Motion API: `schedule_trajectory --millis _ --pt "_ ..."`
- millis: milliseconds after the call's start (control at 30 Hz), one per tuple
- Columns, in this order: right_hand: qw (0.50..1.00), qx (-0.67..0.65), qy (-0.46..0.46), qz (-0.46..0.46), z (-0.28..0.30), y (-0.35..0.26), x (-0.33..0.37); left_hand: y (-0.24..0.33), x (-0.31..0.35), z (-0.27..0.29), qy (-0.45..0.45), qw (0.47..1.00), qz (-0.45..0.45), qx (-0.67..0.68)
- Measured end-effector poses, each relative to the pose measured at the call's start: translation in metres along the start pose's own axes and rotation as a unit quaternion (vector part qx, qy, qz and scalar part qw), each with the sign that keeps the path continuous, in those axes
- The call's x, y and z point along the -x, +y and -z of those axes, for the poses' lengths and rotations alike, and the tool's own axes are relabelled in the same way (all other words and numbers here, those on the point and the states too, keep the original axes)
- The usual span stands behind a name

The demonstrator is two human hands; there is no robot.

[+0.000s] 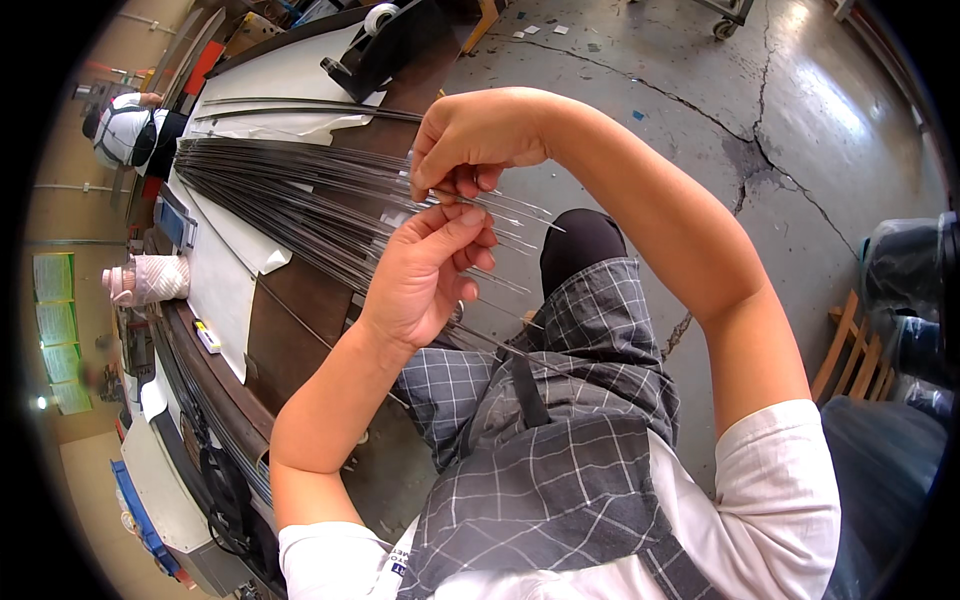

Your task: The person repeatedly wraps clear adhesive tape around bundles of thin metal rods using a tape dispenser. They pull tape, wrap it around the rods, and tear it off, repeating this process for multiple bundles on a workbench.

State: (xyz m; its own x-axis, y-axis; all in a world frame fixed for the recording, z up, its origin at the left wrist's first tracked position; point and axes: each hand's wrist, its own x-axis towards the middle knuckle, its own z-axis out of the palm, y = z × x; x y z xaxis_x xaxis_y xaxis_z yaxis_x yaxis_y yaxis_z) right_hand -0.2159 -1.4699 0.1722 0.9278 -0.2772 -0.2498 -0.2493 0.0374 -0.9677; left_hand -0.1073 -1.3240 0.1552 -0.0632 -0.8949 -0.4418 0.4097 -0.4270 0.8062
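Note:
A fan of long, thin dark metal rods (pixel 270 175) lies along the workbench, with their near ends sticking out past its edge toward my lap. My left hand (pixel 425 265) is closed, thumb and forefinger pinched at the end of a thin rod, palm turned up. Just beyond it, my right hand (pixel 480 140) bends down from above with its fingertips pinched on the same spot, almost touching my left fingertips. Something small and brownish shows between the right fingers, too hidden to name. Several loose rod ends hang below and beside both hands.
White paper sheets (pixel 215 290) cover part of the brown bench (pixel 300 300). A black tape dispenser (pixel 385 50) stands at its far end. At left are a pink-and-white wrapped jar (pixel 150 279) and a person bending (pixel 130 132). A cracked grey floor (pixel 690 80) and a wooden pallet (pixel 850 350) lie right.

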Motion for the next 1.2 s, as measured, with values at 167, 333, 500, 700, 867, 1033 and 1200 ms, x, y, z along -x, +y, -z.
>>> schedule_trajectory --millis 167,333,500,700,867,1033,1200 --pt "0.999 0.043 0.026 0.007 -0.003 0.001 0.0 -0.002 0.0 0.0 0.014 1.0 0.002 -0.006" --pt "0.999 0.033 0.024 0.0 -0.003 0.002 -0.004 -0.006 -0.001 0.002 0.023 1.0 -0.003 -0.005" --pt "0.999 0.044 0.016 0.007 -0.003 0.002 -0.005 -0.005 -0.001 0.001 0.036 0.999 -0.008 -0.007" --pt "0.999 0.019 0.031 0.024 -0.001 0.005 -0.006 0.0 -0.004 -0.015 0.09 0.995 0.01 0.043" --pt "0.995 0.071 0.068 0.033 -0.004 -0.002 -0.006 -0.003 -0.008 -0.012 0.061 0.993 -0.013 0.104" --pt "0.99 0.114 0.081 0.02 0.0 -0.01 -0.004 0.006 -0.012 -0.019 0.045 0.998 -0.005 0.045" --pt "0.969 0.215 0.115 0.029 0.005 -0.016 -0.007 0.008 -0.031 -0.017 0.058 0.997 -0.008 0.04"
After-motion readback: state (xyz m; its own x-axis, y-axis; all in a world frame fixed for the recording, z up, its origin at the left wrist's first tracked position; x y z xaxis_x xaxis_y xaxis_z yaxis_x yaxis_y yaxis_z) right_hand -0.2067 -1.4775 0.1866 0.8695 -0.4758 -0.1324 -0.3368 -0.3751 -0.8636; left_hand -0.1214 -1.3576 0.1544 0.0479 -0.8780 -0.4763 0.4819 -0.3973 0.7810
